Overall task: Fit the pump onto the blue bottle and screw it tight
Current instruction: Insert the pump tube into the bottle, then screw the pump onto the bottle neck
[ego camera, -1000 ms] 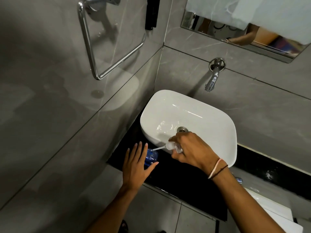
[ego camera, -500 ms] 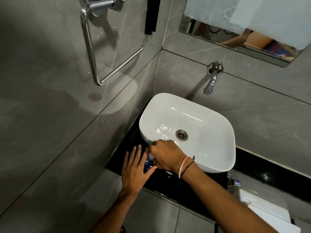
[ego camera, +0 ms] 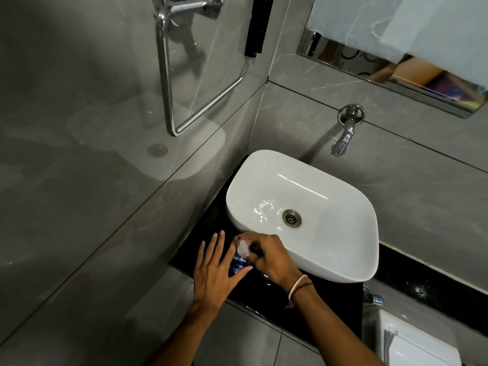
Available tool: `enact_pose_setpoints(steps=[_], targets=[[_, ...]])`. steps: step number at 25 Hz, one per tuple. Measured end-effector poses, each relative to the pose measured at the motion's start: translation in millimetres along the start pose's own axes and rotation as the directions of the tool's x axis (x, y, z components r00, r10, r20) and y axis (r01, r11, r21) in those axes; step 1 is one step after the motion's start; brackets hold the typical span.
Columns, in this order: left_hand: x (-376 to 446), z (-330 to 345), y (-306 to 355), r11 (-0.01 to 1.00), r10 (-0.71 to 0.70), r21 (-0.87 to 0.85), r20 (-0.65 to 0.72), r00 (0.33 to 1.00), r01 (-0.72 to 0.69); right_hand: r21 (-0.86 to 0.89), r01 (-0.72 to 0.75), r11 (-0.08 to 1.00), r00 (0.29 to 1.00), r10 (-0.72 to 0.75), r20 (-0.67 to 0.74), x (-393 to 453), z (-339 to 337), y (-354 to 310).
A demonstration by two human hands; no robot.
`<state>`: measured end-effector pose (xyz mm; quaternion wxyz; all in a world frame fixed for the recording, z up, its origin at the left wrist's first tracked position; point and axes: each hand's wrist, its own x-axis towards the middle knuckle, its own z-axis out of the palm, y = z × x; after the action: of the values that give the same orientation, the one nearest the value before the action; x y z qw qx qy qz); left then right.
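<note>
A small blue bottle (ego camera: 237,263) stands on the black counter (ego camera: 324,299) just left of the white basin. The white pump (ego camera: 243,247) sits on top of the bottle's neck. My right hand (ego camera: 272,257) is closed around the pump from the right. My left hand (ego camera: 215,273) rests against the bottle's left side, fingers straight and spread, thumb under the bottle's front. Most of the bottle is hidden between the two hands.
A white basin (ego camera: 343,233) with a metal drain (ego camera: 291,218) fills the counter's middle. A chrome tap (ego camera: 343,138) juts from the back wall above it. A chrome towel ring (ego camera: 169,96) hangs on the left wall. A mirror (ego camera: 396,67) is at upper right.
My right hand carried the pump, tube first, from beside the basin leftward and lowered it onto the bottle. My left hand stayed against the bottle.
</note>
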<state>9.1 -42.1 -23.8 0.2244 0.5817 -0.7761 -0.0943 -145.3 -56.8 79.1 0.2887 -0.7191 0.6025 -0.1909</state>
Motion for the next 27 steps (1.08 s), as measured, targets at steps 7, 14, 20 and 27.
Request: enact_pose_setpoints(steps=[7,14,20,27], targets=[[0,-2,0,1.000,-0.007,0.007,0.006,1.000,0.007,0.148,-0.143,0.979,0.986,0.154,-0.068,0,17,11],[0,5,-6,1.000,0.015,0.003,0.026,1.000,-0.015,0.328,-0.152,0.932,0.969,0.206,-0.136,-15,30,19],[0,8,-10,0.999,0.016,-0.032,0.013,1.000,-0.015,0.494,-0.157,0.855,0.923,0.305,-0.235,-15,42,21],[1,8,-13,0.999,0.046,-0.025,0.037,0.998,-0.045,0.508,-0.121,0.853,0.923,0.285,-0.258,-19,51,26]])
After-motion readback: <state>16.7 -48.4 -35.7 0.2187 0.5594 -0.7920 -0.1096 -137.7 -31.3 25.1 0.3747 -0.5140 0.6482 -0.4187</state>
